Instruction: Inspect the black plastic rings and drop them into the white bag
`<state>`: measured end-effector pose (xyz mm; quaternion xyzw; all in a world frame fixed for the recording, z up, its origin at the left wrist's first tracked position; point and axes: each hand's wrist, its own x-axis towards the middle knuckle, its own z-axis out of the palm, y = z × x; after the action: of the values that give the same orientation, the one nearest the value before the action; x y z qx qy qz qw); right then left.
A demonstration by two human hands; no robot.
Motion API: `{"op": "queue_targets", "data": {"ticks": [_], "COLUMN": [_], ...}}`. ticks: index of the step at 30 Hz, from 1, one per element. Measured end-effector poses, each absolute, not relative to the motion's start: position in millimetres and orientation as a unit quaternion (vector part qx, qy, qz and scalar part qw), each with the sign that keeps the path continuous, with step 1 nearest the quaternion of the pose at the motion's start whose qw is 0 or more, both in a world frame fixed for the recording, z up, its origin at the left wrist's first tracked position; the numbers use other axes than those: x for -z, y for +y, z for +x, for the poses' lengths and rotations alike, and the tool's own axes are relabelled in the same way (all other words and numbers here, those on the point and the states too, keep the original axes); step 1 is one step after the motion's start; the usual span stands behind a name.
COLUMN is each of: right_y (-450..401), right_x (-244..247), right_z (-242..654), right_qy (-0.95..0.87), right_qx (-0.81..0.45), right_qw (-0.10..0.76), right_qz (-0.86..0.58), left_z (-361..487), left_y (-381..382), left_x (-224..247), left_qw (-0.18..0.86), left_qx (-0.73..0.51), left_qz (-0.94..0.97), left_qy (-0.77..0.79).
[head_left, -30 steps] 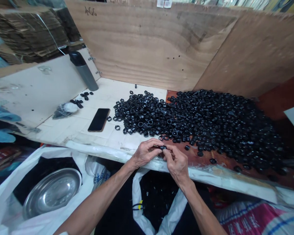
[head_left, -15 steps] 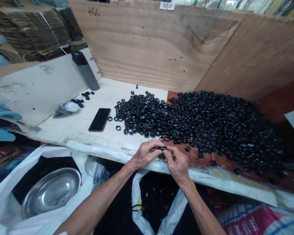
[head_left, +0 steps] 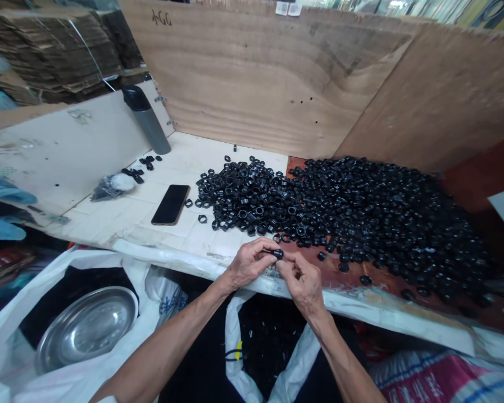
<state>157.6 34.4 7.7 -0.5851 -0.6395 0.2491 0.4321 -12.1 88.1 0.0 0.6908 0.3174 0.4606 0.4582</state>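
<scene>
A small black part [head_left: 278,254] is pinched between the fingertips of my left hand [head_left: 252,262], over the front edge of the table. The fingers of my right hand [head_left: 300,280] are curled closed, and their tips touch the same part from the right. Behind my hands lies a wide heap of small black rings and parts [head_left: 361,207]. Below them, an open white sack [head_left: 234,336] holds more black parts.
A phone [head_left: 170,205] lies left of the heap, with a grey bottle [head_left: 151,129] and a small plastic bag [head_left: 113,187] behind it. A steel bowl [head_left: 92,324] sits in a white sack at lower left. A wooden board [head_left: 252,73] stands along the back.
The black part between my fingertips has turned and shows more of its side. My right fingers have shifted slightly and curled in more. The heap looks the same.
</scene>
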Motion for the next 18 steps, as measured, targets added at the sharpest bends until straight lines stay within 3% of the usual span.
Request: {"op": "queue_targets", "data": {"ticks": [8,13,16,18], "right_y": [41.9,40.5,34.4,30.7], "right_x": [4.6,1.5,-2.6,-5.6], "right_z": [153.2,142.3,152.5,169.5], "right_qy": [-0.589,-0.467,-0.457,-0.513], "right_qx": [-0.306,-0.445,-0.495,-0.412], "right_qw": [0.467,0.494,0.45,0.405], "right_qz": [-0.584,-0.583,-0.586,-0.635], "left_z": [-12.0,-13.9,-19.2,-22.2], "left_y": [89.9,89.5,85.5,84.1], "left_x": [2.7,4.3,-2.8,-7.1], "left_qw": [0.45,0.386,0.377,0.405], "left_qx": [-0.452,-0.45,-0.418,-0.337], "left_qz": [0.702,0.746,0.784,0.815], "left_qy": [0.318,0.302,0.261,0.24]}}
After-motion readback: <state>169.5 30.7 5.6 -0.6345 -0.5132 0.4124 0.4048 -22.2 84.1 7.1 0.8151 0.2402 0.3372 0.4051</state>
